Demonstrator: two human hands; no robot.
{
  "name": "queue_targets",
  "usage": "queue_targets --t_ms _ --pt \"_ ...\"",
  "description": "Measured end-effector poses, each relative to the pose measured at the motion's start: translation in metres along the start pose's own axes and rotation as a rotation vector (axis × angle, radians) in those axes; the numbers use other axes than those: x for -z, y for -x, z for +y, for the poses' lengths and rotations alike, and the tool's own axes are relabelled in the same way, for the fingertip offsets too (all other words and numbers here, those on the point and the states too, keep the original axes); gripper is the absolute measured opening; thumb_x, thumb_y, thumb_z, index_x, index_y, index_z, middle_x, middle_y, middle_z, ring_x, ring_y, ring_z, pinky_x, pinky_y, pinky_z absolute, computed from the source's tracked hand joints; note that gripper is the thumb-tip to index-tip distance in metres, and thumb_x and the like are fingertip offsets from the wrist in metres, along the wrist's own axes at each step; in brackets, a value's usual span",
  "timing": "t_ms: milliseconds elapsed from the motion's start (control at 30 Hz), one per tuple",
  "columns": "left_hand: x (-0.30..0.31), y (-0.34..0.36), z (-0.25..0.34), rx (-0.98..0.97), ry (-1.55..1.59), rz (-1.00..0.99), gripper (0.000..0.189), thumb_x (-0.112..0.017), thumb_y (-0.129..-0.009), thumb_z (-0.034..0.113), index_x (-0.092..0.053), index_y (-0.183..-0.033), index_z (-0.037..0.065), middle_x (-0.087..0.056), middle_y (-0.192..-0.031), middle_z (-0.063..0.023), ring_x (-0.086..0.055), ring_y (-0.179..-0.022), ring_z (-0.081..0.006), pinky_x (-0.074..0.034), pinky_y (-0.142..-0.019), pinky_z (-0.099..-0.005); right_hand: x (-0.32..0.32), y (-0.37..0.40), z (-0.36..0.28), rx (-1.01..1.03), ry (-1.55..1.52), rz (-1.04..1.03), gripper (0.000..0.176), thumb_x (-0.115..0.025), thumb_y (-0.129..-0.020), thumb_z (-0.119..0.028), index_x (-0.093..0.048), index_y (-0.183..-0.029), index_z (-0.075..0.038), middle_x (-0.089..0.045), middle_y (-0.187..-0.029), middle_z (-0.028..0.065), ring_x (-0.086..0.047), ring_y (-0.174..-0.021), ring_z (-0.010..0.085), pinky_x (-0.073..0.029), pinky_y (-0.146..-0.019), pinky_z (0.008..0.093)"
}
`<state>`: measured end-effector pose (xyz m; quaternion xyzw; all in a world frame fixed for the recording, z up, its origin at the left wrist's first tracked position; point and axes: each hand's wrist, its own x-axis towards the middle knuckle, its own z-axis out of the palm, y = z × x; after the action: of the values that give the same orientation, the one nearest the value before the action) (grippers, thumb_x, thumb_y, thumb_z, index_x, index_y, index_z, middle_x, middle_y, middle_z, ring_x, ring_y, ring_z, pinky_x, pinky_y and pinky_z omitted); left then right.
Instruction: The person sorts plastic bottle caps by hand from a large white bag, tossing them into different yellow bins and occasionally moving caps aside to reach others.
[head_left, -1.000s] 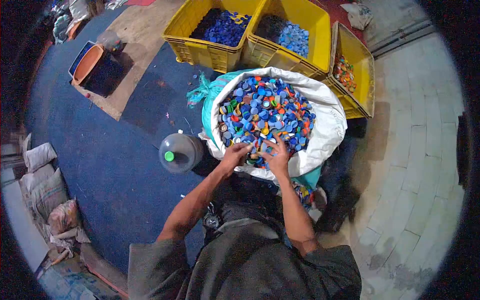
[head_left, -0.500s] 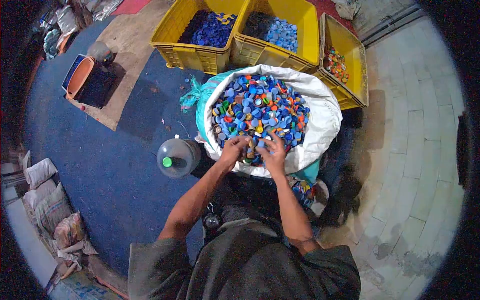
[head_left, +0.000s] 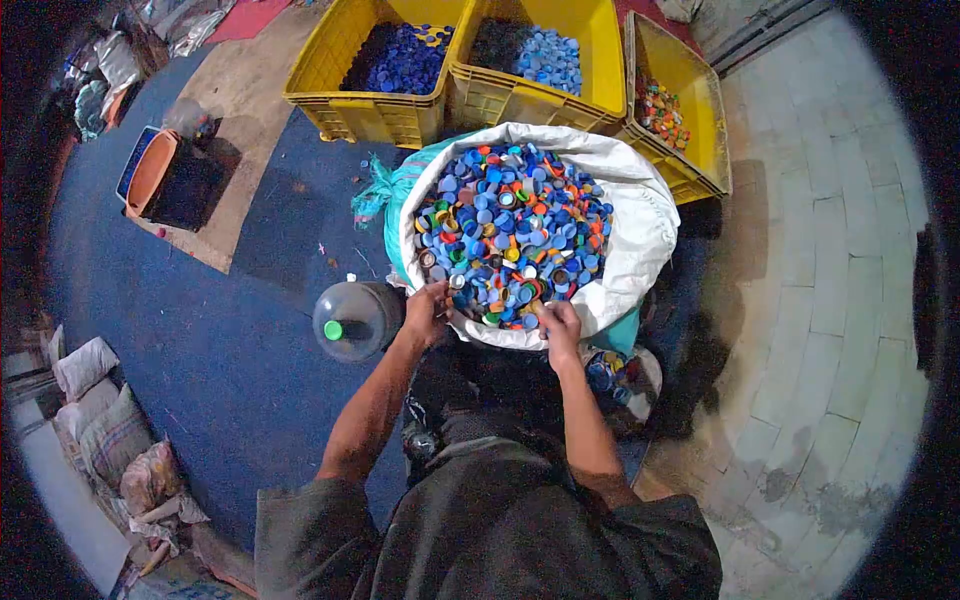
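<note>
A white woven sack (head_left: 640, 245) with a rolled-down rim holds a heap of plastic bottle caps (head_left: 515, 220), mostly blue, with orange, green, yellow and white ones among them. At the sack's near left rim is my left hand (head_left: 427, 315), its fingers closed; a white cap (head_left: 457, 282) lies just beyond its fingertips. My right hand (head_left: 561, 330) is at the near right rim, fingers curled together over the caps' edge. Whatever either hand grips, cap or sack rim, is too small or hidden to make out.
Three yellow crates (head_left: 375, 108) stand behind the sack, holding sorted caps. A clear jug with a green cap (head_left: 350, 320) is left of the sack. An orange tub (head_left: 153, 175) stands farther left. A container of mixed caps (head_left: 640, 380) sits right of my legs.
My hands were close together over the near caps and have moved apart, the left to the sack's left rim, the right slightly right and down. The view has shifted slightly.
</note>
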<state>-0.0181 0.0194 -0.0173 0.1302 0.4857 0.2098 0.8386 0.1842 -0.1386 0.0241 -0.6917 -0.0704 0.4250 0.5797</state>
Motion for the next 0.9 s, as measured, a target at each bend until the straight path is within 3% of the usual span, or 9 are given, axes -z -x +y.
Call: queue_targets --t_ms 33,67,167,200,433,633,800,900 --pt "-0.001 0.006 0.001 0.014 0.026 -0.005 0.02 -0.049 -0.09 0.024 -0.054 -0.088 0.006 -0.053 -0.07 -0.0004 -0.049 -0.059 -0.0122 -0.041 -0.051 -0.0263 0.001 -0.003 0.007 0.115 0.243 -0.011 0.02 -0.069 -0.076 -0.009 -0.054 -0.09 -0.007 -0.057 -0.077 0.0002 -0.055 -0.065 0.0114 -0.044 -0.056 0.0254" --pt "-0.002 0.01 0.003 0.025 0.053 -0.01 0.019 -0.048 -0.091 0.024 -0.054 -0.09 0.006 -0.053 -0.071 -0.0006 -0.049 -0.059 -0.0123 -0.041 -0.052 -0.0262 0.004 -0.003 0.013 0.316 0.464 -0.053 0.03 -0.069 -0.074 -0.004 -0.054 -0.1 -0.005 -0.061 -0.08 0.0049 -0.058 -0.067 0.0174 -0.047 -0.061 0.0288" --pt "-0.006 0.023 0.007 0.074 0.139 -0.044 0.02 -0.047 -0.092 0.025 -0.052 -0.094 0.006 -0.053 -0.072 -0.001 -0.049 -0.059 -0.0128 -0.041 -0.052 -0.0261 -0.005 -0.003 0.008 0.487 0.818 -0.013 0.04 -0.069 -0.072 -0.007 -0.055 -0.11 -0.006 -0.058 -0.067 0.0071 -0.057 -0.062 0.022 -0.046 -0.061 0.0336" --pt "-0.006 0.025 0.008 0.094 0.167 -0.06 0.02 -0.047 -0.092 0.026 -0.051 -0.095 0.006 -0.053 -0.072 -0.0011 -0.049 -0.058 -0.013 -0.042 -0.052 -0.0261 -0.006 -0.007 0.007 0.537 0.865 -0.038 0.05 -0.07 -0.07 -0.007 -0.054 -0.117 -0.008 -0.058 -0.071 0.0098 -0.058 -0.066 0.0244 -0.046 -0.063 0.0352" --pt "-0.002 0.013 -0.007 0.118 0.057 -0.143 0.02 -0.048 -0.09 0.024 -0.053 -0.095 0.006 -0.056 -0.074 -0.0011 -0.051 -0.064 -0.0116 -0.041 -0.055 -0.0265 -0.014 -0.024 0.0 0.609 0.981 -0.131 0.053 -0.069 -0.068 -0.003 -0.055 -0.118 -0.013 -0.056 -0.088 0.0122 -0.058 -0.076 0.0282 -0.047 -0.066 0.0386" --pt "-0.031 0.019 -0.012 0.123 -0.181 -0.194 0.015 -0.051 -0.088 0.023 -0.055 -0.087 0.008 -0.057 -0.074 0.0006 -0.051 -0.066 -0.0099 -0.042 -0.058 -0.0278 -0.014 -0.035 0.006 0.592 0.888 -0.15 0.044 -0.072 -0.066 -0.005 -0.059 -0.108 -0.01 -0.053 -0.083 0.0126 -0.056 -0.075 0.0291 -0.045 -0.067 0.0402" --pt "-0.076 0.038 0.001 0.121 -0.395 -0.254 0.037 -0.059 -0.084 0.041 -0.057 -0.102 0.009 -0.059 -0.087 -0.0027 -0.054 -0.077 -0.0153 -0.043 -0.067 -0.0322 -0.028 -0.015 -0.028 0.678 0.822 -0.153 0.043 -0.078 -0.063 -0.015 -0.062 -0.103 -0.008 -0.055 -0.079 0.0101 -0.056 -0.069 0.0255 -0.045 -0.063 0.0364" --pt "-0.081 0.022 -0.01 0.124 -0.296 -0.313 0.031 -0.057 -0.087 0.037 -0.056 -0.104 0.011 -0.058 -0.09 -0.0023 -0.056 -0.081 -0.014 -0.045 -0.068 -0.0319 -0.033 -0.005 -0.034 0.696 0.792 -0.174 0.047 -0.078 -0.065 -0.02 -0.061 -0.105 -0.005 -0.058 -0.081 0.0104 -0.058 -0.073 0.0234 -0.046 -0.066 0.035"
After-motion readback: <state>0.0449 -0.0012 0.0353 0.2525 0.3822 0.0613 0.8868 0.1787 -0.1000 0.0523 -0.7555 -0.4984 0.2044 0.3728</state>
